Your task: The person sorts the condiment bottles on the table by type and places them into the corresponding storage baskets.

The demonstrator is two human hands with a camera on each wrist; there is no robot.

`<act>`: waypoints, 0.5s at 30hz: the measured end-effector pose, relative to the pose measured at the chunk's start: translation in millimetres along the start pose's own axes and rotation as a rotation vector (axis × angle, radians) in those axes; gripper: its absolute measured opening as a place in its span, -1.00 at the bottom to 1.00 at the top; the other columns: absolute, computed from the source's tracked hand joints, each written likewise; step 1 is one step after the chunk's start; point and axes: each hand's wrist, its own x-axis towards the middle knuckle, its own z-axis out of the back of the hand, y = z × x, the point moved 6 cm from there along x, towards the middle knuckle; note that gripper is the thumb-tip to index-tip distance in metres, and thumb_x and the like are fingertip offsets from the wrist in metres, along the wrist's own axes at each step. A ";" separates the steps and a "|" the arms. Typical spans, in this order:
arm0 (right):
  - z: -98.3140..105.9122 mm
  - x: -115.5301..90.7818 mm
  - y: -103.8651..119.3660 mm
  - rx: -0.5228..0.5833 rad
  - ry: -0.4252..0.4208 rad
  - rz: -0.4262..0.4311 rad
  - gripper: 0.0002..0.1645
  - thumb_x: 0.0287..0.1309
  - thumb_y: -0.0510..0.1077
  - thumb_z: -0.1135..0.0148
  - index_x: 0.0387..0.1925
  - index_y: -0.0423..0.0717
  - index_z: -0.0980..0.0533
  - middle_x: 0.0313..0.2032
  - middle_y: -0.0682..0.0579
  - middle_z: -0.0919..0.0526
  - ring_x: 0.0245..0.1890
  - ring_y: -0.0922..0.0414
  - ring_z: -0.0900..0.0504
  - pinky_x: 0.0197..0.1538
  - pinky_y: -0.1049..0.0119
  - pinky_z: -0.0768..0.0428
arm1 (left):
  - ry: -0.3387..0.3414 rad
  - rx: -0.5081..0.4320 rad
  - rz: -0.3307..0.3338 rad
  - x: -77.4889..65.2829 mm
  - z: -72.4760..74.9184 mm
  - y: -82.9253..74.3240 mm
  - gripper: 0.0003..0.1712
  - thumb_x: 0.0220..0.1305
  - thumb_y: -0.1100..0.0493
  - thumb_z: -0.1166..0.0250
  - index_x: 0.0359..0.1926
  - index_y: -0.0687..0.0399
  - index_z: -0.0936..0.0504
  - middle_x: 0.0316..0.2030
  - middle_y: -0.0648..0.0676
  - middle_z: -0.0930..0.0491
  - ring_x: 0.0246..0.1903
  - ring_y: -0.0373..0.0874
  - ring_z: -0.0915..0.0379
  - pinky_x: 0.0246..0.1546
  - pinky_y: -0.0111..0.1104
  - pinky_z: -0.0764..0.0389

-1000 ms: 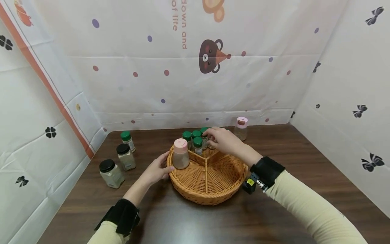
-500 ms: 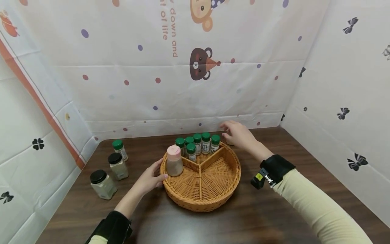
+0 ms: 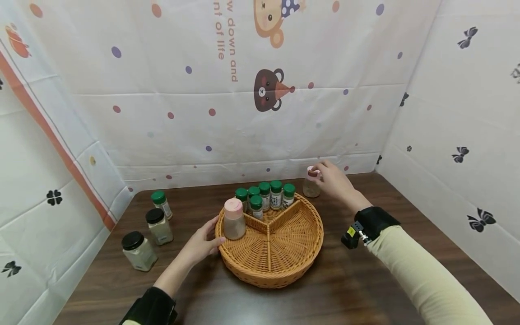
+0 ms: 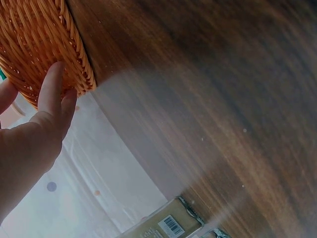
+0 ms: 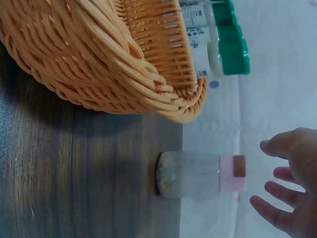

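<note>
A round wicker basket [image 3: 270,271] with dividers stands mid-table. My left hand [image 3: 201,241] holds its left side, thumb at the rim and fingers along the outer wall [image 4: 37,54]. Just inside the rim there is a pink-capped jar [image 3: 234,221]. Several green-capped spice bottles [image 3: 276,197] fill the back compartment. Past the basket's back right, a second pink-capped jar [image 5: 193,173] stands upright with some pale contents at its bottom. My right hand [image 3: 333,180] is at its cap, and the right wrist view shows the fingers [image 5: 270,210] spread and apart from the cap.
On the left of the table stand two black-capped jars [image 3: 140,253] [image 3: 160,228] and one green-capped bottle [image 3: 161,204]. Patterned white cloth [image 3: 183,135] hangs behind the table and along both sides.
My right hand has left the green-capped bottles in the basket and moved right to the pink-capped jar behind it. My left hand stays on the basket. The head view has shifted a little.
</note>
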 end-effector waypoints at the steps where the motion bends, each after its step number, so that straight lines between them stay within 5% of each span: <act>1: -1.7 0.8 -2.0 -0.002 0.005 0.001 -0.56 0.32 -0.22 -0.20 0.20 -0.28 -0.47 0.27 -0.33 -0.40 0.22 -0.25 -0.48 0.20 -0.16 -0.54 | -0.001 -0.003 0.000 -0.2 -0.2 -0.1 -0.18 0.43 0.22 -0.21 0.57 0.11 -0.02 0.51 0.41 -0.02 0.40 0.38 -0.20 0.05 -0.05 -0.69; 6: -8.7 3.7 -8.0 0.009 0.065 -0.007 -0.35 0.30 -0.23 -0.24 0.35 -0.31 -0.31 0.44 -0.35 -0.20 0.41 -0.33 -0.24 0.38 -0.27 -0.35 | -0.001 -0.009 -0.008 -0.3 -0.9 -0.2 -0.18 0.43 0.22 -0.22 0.57 0.11 -0.03 0.50 0.42 -0.05 0.39 0.38 -0.21 0.03 -0.06 -0.70; 15: -22.3 6.0 -16.3 0.014 0.223 -0.028 -0.09 0.29 -0.24 -0.23 0.54 -0.22 -0.01 0.56 -0.32 0.11 0.48 -0.44 0.02 0.42 -0.37 -0.20 | -0.008 -0.009 -0.002 -0.4 -0.2 -0.7 -0.18 0.42 0.22 -0.22 0.56 0.11 -0.04 0.51 0.41 -0.05 0.41 0.37 -0.18 0.04 -0.05 -0.69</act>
